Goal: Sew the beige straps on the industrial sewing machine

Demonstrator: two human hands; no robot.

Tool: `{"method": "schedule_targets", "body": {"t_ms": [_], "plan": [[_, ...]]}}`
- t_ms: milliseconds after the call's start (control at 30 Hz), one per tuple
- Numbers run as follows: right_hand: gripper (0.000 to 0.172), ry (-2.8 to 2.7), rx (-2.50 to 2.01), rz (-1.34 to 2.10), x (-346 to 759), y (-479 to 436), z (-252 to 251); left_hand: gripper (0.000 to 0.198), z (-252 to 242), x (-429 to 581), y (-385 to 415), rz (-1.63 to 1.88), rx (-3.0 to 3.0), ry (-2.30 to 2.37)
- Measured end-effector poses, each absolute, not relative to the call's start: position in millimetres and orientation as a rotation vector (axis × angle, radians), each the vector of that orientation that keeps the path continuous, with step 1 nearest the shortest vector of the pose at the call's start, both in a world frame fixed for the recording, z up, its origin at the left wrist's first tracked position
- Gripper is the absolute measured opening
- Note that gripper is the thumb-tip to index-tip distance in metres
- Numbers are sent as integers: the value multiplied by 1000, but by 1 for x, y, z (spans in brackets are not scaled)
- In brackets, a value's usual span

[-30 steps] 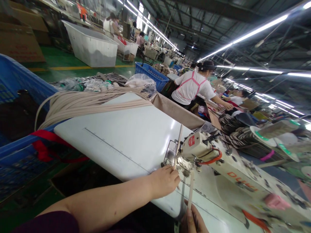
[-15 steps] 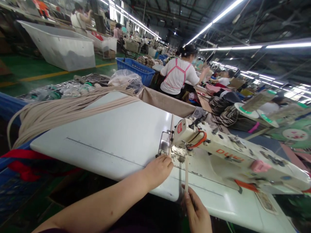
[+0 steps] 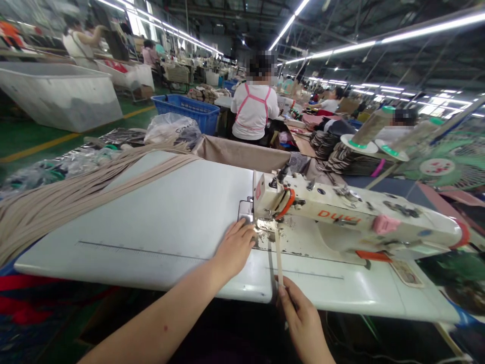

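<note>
A white sewing machine (image 3: 341, 215) with orange lettering stands on a white table (image 3: 159, 217). A narrow beige strip (image 3: 279, 258) runs from under its needle toward the front edge. My right hand (image 3: 301, 318) pinches the near end of that strip at the table's edge. My left hand (image 3: 235, 247) rests on the table just left of the needle, fingers together, touching the spot where the strip goes in. A thick bundle of beige strips (image 3: 76, 189) lies across the table's far left.
A person in a white top with pink straps (image 3: 253, 108) sits with their back to me beyond the table. Blue crate (image 3: 187, 108), clear plastic bags (image 3: 170, 129), white bin (image 3: 60, 93) behind. Thread cones (image 3: 369, 131) and a green fan (image 3: 450, 167) at right.
The view has swung to the right, so the machine now sits square in front. My right hand has come up into view on the strip. My left hand stays by the needle.
</note>
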State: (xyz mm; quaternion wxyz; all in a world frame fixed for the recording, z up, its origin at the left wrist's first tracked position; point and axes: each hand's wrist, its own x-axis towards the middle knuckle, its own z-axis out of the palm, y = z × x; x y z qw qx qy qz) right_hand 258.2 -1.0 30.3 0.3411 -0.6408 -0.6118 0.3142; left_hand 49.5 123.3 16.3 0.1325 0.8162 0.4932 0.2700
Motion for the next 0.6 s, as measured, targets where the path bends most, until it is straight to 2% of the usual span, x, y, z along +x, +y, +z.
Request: {"method": "schedule_targets", "body": {"t_ms": [300, 600], "plan": [[55, -1619, -1644, 818, 253, 0, 32, 20, 10, 44, 143, 861, 2216, 1388], [56, -1834, -1657, 806, 232, 10, 30, 39, 13, 43, 222, 804, 2192, 1455]]}}
